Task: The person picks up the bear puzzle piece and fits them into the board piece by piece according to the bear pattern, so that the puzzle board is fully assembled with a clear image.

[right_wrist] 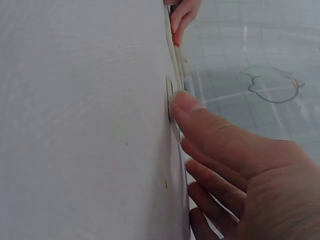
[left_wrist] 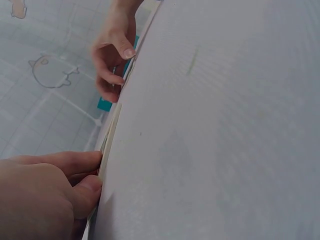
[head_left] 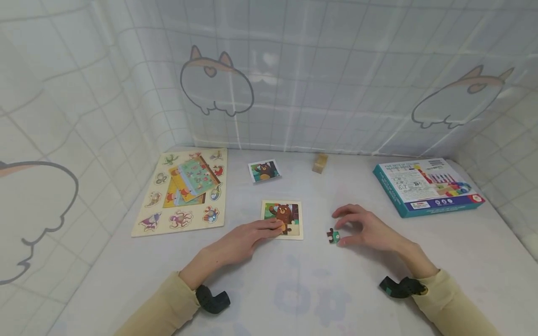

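Observation:
A small square wooden bear puzzle (head_left: 297, 234) lies on the table, with a bare patch at its lower right. My left hand (head_left: 251, 237) rests on its lower left with extended fingers; in the left wrist view the thumb (left_wrist: 91, 184) is at the board's edge. To the right, a loose green-and-brown puzzle piece (head_left: 335, 236) lies at the fingertips of my right hand (head_left: 366, 229). Thumb and index finger pinch it by its edges, the other fingers loosely bent. In the right wrist view the piece (right_wrist: 170, 107) appears edge-on, low to the table, beneath the thumb.
Behind the puzzle lie a bear picture card (head_left: 264, 171) and a small wooden block (head_left: 320, 164). A sea-animal board (head_left: 140, 227) with picture cards (head_left: 195, 176) on it is at left. A teal-edged box (head_left: 428, 186) lies at right. Patterned curtains (head_left: 302, 79) stand behind.

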### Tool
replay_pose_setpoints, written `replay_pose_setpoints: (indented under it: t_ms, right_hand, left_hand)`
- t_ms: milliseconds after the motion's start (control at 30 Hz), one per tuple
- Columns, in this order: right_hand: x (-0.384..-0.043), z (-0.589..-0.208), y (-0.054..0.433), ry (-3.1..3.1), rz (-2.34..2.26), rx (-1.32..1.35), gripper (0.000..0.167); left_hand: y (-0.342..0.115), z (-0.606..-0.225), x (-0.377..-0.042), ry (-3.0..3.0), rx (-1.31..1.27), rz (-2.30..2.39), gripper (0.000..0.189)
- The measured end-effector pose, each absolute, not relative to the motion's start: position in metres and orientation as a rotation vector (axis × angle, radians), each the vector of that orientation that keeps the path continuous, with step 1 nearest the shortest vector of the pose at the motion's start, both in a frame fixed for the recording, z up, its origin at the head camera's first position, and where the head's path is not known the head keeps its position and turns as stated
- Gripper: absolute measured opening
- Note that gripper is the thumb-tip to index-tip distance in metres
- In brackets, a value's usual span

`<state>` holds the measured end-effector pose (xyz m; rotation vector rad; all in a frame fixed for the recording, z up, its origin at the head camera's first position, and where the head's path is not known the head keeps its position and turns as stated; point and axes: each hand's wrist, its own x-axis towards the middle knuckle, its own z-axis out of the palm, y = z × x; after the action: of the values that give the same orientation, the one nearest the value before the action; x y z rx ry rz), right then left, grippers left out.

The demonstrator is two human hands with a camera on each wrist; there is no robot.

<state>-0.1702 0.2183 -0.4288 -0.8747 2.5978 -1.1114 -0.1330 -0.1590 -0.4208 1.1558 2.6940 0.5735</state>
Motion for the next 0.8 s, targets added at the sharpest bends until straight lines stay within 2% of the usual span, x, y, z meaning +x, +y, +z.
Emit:
replay_pose_setpoints:
  t_ms: [800]
  right_hand:
    - [-0.1702, -0.4335, 0.2173, 2.599, -1.148, -0.890, 0.021]
  left_hand:
    - [-0.1588, -0.4194, -0.1332, 2.687, 1.152, 0.598, 0.049]
